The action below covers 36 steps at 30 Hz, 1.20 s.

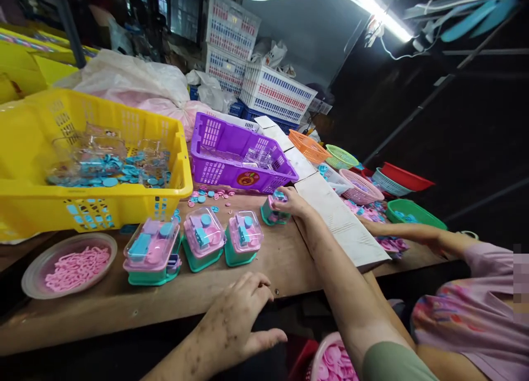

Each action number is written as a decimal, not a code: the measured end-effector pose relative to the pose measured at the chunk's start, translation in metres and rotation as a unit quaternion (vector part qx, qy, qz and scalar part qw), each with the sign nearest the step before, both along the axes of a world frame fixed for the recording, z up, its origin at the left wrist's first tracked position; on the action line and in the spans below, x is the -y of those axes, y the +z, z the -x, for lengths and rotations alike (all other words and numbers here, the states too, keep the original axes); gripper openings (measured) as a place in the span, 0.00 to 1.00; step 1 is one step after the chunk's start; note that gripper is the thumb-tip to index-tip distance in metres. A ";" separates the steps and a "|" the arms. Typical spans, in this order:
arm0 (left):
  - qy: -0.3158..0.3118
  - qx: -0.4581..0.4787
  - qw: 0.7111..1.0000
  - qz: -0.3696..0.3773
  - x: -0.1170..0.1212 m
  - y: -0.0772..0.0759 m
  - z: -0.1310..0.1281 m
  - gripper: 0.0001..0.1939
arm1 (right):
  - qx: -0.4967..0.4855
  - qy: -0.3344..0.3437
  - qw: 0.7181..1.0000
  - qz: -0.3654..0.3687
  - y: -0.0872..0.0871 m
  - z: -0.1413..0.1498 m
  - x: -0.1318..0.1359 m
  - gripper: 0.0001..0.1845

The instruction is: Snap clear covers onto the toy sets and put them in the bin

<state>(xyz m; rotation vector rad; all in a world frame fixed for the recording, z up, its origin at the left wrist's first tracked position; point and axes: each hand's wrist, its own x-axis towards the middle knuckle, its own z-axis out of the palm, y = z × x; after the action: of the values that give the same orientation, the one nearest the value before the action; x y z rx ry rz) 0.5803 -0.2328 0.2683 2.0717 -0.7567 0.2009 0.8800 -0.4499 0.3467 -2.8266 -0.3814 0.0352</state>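
Observation:
My right hand (292,202) reaches across the table with its fingers curled over the top of a small toy box (270,211), which has a green base and pink and blue parts. Partly hidden by those fingers, the box rests on the wood. Nearer the table's front edge, my left hand (239,315) is empty, its thumb held away from the fingers. Left of the gripped box stand three similar boxes with clear lids: one toy box (243,237) in the middle, a second toy box (204,239) beside it, and a third toy box (152,251) farther left.
A bowl of pink chain-like pieces (109,259) sits at left. Behind are a yellow crate (185,174) and a purple crate (210,177) with clear parts. Loose bits (201,199) lie before them. At right, a white board (343,221) separates a co-worker's arm (413,235) and baskets.

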 end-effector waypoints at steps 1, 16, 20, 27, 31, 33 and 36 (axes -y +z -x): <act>0.003 -0.020 1.000 0.007 -0.001 -0.003 -0.003 0.22 | -0.023 0.042 0.999 0.002 0.008 0.006 0.009 0.31; 0.111 -0.052 0.989 0.086 0.039 -0.055 -0.063 0.71 | -0.116 0.315 0.940 -0.064 0.071 0.174 0.025 0.40; 0.102 -0.046 0.986 0.123 0.050 -0.061 -0.069 0.70 | 0.008 0.290 0.957 -0.013 0.124 0.093 0.006 0.23; 0.085 -0.027 0.989 0.114 0.055 -0.081 -0.069 0.80 | 0.081 0.013 0.993 0.079 0.096 -0.110 -0.082 0.20; 0.109 -0.018 0.991 0.080 0.067 -0.105 -0.078 0.78 | 0.028 -0.012 0.991 0.134 0.063 -0.153 -0.091 0.17; 0.133 -0.023 0.988 0.069 0.071 -0.113 -0.080 0.69 | 0.021 -0.016 0.989 0.147 0.060 -0.160 -0.079 0.15; 0.131 -0.007 0.989 0.066 0.072 -0.117 -0.080 0.66 | 0.009 0.000 0.990 0.139 0.063 -0.164 -0.063 0.17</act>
<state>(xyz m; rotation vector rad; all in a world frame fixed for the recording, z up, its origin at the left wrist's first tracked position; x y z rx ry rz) 0.6604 -0.3048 0.1512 2.0384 -0.4466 0.3719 1.0442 -0.3868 0.4093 -3.1038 -0.4102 0.0670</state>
